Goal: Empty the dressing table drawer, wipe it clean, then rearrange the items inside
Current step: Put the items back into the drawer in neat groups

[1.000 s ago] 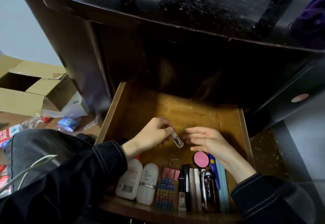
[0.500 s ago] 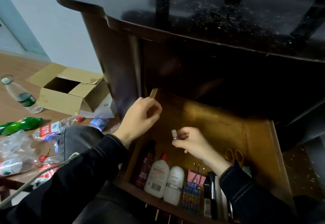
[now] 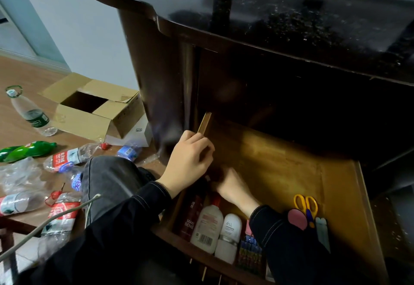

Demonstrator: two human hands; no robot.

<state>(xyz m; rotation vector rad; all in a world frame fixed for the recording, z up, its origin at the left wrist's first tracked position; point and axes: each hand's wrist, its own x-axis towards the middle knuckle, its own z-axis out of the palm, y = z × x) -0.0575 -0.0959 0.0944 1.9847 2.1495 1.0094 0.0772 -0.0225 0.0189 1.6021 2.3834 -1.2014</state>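
Left hand (image 3: 190, 159): we curl our fingers over the drawer (image 3: 280, 161) side wall.
Right hand (image 3: 234, 187): low inside, blurred; we cannot tell its grip.

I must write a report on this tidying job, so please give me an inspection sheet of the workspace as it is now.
Surface: drawer, bare wood toward the back; dressing table top speckled.
Job's things: dark red bottle, white lotion bottle, white roll-on, binder clips, pink compact, yellow scissors near the drawer front.
Clutter: plastic bottles, open cardboard box on the wooden floor.
Grips: left hand holds the drawer's left wall; right hand reaches inside, blurred, contents unclear.
Cables: pale cord over the lap.
Surroundings: pale wall.
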